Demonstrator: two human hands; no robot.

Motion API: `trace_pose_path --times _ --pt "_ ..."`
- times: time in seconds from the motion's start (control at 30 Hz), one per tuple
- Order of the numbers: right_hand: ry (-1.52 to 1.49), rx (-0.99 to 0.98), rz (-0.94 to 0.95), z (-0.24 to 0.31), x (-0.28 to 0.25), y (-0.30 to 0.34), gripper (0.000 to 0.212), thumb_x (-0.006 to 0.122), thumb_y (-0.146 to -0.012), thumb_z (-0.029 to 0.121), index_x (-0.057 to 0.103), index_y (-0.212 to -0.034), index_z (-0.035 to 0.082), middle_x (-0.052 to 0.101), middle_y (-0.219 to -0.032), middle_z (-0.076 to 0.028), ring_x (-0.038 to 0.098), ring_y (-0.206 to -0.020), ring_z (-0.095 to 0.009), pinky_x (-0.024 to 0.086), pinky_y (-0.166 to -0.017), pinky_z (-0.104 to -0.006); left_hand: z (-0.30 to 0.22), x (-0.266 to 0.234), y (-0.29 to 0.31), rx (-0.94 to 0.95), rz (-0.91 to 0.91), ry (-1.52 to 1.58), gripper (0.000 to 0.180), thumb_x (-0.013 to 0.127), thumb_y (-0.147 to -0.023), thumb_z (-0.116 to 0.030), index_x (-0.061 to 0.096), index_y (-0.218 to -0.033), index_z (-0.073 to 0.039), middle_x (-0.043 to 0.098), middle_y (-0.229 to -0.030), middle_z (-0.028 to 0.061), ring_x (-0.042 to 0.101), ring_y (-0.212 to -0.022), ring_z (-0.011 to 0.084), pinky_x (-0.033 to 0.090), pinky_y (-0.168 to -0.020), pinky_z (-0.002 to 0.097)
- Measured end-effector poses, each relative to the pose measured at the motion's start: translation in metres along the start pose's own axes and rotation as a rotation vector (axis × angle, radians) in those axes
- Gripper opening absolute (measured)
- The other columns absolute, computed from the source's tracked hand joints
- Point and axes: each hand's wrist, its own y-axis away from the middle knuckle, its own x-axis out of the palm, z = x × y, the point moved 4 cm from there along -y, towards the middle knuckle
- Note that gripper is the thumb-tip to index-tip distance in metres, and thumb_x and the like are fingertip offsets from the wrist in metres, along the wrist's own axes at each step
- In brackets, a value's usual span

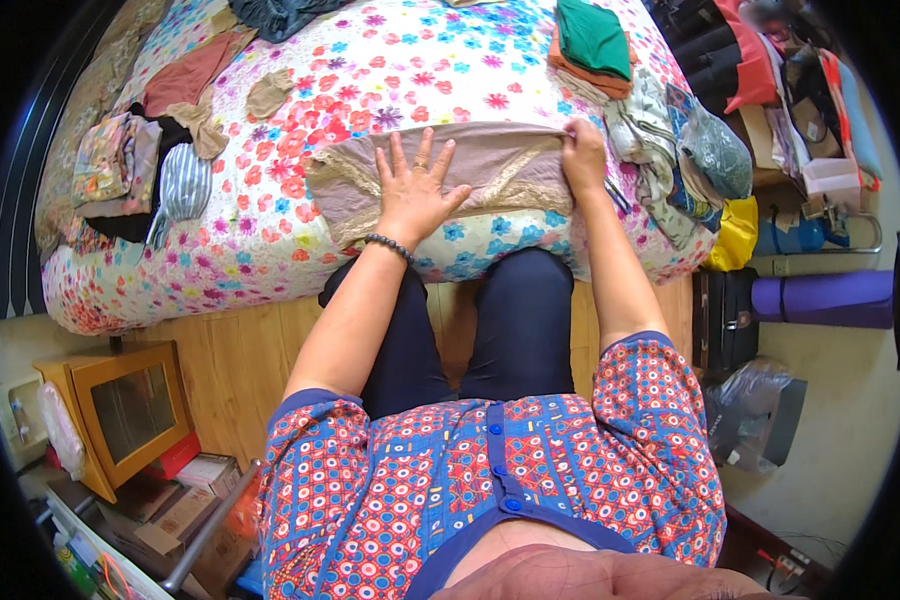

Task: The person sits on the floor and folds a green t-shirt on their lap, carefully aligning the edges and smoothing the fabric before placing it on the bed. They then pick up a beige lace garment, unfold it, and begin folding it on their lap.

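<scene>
A mauve garment with beige lace trim (485,165) lies flattened near the front edge of the bed, on a white bedspread with bright flowers (370,75). My left hand (415,195) rests palm down on its left half, fingers spread wide. At the garment's right end, my right hand (583,165) pinches the upper corner between thumb and fingers. The lace runs in slanting bands across the cloth and along its lower edge.
Folded clothes (115,165) and a grey striped cloth (185,182) lie to the left. A green folded cloth (593,38) tops a pile at the far right. Patterned clothes (642,150) and a plastic-wrapped bundle (715,155) sit right. A wooden cabinet (130,410) stands lower left.
</scene>
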Motion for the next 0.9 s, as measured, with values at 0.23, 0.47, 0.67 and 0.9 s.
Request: trace_pose_path --times 0.23,0.47,0.67,0.9 --pt "0.104 -0.121 -0.125 0.04 -0.027 0.002 0.017 0.062 -0.082 0.008 0.061 -0.099 0.006 0.061 -0.104 -0.016 0.057 -0.101 -0.036 0.044 -0.087 -0.0467 0.011 -0.017 0.002 -0.018 -0.055 0.037 0.069 0.047 -0.093 -0.058 0.038 -0.147 -0.017 0.016 -0.16 0.0101 0.01 -0.146 0.0415 0.009 -0.115 0.0596" --pt "0.346 -0.218 0.393 0.118 0.029 0.042 0.074 0.047 -0.091 0.059 0.035 -0.148 0.012 0.025 -0.157 -0.014 0.014 -0.146 -0.037 0.01 -0.117 -0.054 0.062 -0.018 0.011 -0.09 -0.094 -0.1 0.071 0.044 -0.093 -0.059 0.034 -0.149 -0.016 0.021 -0.159 0.0094 0.015 -0.145 0.0401 0.009 -0.116 0.0564" --pt "0.545 0.016 0.421 0.073 0.029 0.048 0.085 0.034 -0.093 0.065 0.022 -0.152 0.004 0.019 -0.159 -0.015 0.011 -0.147 -0.036 0.007 -0.117 -0.0525 0.102 -0.025 0.024 -0.234 -0.123 -0.223 0.072 0.048 -0.093 -0.054 0.035 -0.147 -0.008 0.029 -0.155 0.0122 0.022 -0.144 0.0356 0.014 -0.116 0.0537" --pt "0.308 -0.138 0.308 0.085 0.014 0.073 0.072 0.052 -0.093 0.046 0.034 -0.144 -0.002 0.032 -0.152 -0.019 0.025 -0.143 -0.037 0.021 -0.114 -0.0542 0.121 -0.073 0.066 -0.508 -0.266 0.378 0.047 0.065 -0.088 -0.011 0.05 -0.131 0.003 0.059 -0.123 0.0184 0.06 -0.108 0.0282 0.048 -0.091 0.0335"
